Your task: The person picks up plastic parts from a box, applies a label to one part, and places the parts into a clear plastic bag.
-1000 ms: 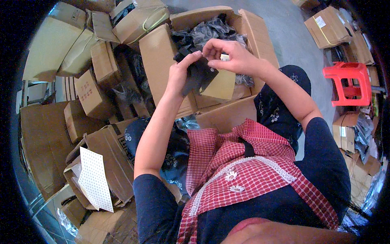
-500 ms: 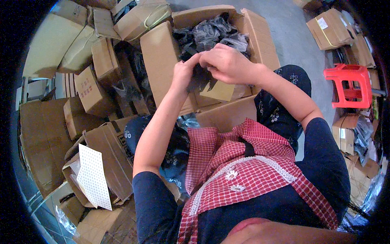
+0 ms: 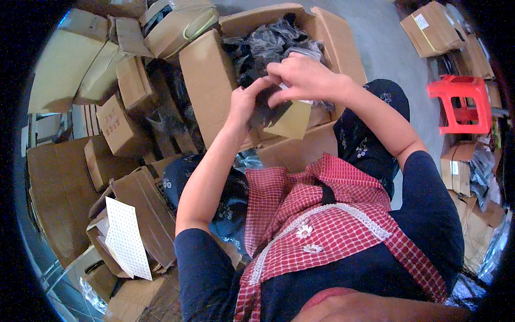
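Over the open cardboard box both my hands are close together. My left hand is closed on a dark, thin plastic bag, which hangs below the fingers. Fingers of my right hand are bent and touch near the left thumb; the right thumb is apart, lower down. A small whitish bit shows between them, too small to name. Just beneath the hands, a tan card-like piece slants in front of the box's near side. Crumpled black and clear plastic bags fill the box.
Stacked cardboard boxes crowd the left side. A white dotted sheet leans on an opened carton there. To the right stand a red plastic stool and a taped carton. My knees flank the box.
My right thumb has moved away from the fingers, and the right hand has opened somewhat. The tan piece shows more fully. The view has shifted slightly.
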A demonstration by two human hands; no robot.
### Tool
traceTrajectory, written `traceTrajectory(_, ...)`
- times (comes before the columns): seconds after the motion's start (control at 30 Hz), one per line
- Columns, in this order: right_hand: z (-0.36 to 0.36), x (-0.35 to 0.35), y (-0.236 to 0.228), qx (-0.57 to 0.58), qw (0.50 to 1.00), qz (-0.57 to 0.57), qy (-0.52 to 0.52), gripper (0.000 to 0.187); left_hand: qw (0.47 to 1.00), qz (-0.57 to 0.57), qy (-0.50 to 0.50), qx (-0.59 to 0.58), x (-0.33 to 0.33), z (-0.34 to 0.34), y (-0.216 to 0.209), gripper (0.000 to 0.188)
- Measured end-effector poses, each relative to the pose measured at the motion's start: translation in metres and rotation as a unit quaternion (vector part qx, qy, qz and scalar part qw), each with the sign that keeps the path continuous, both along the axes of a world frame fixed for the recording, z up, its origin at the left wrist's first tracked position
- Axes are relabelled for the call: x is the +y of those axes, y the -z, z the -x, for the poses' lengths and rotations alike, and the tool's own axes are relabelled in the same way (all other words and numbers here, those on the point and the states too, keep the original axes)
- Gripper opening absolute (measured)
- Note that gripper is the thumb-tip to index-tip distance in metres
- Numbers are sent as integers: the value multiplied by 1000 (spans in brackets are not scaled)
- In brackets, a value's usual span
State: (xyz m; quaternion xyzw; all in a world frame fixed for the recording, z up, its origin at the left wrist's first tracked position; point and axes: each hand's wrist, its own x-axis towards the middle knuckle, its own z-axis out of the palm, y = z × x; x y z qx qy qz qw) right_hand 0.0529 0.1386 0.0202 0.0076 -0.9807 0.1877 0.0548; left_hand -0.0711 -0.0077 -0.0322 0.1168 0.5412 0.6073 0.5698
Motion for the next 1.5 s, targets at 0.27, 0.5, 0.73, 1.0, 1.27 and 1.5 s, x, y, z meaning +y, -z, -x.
traceTrajectory(0.27,-4,39,20,-28,987,98,121,44,983,-31,-154,93,5,9,-3,32)
traceTrajectory(0.5,2,32,28,99,956,214,172,50,985,-66,-158,-8,2,21,-12,33)
traceTrajectory(0.73,3,23,11,97,910,346,205,41,981,-95,-166,18,-1,23,-15,34)
traceTrajectory(1.0,4,31,18,88,879,441,162,38,979,-115,-166,-26,-5,31,-26,39)
traceTrajectory(1.27,0,28,5,168,984,65,0,73,982,-79,-168,-16,-4,33,-24,42)
traceTrajectory(1.5,-1,36,14,189,973,85,101,24,983,-86,-153,-50,-10,40,-38,42)
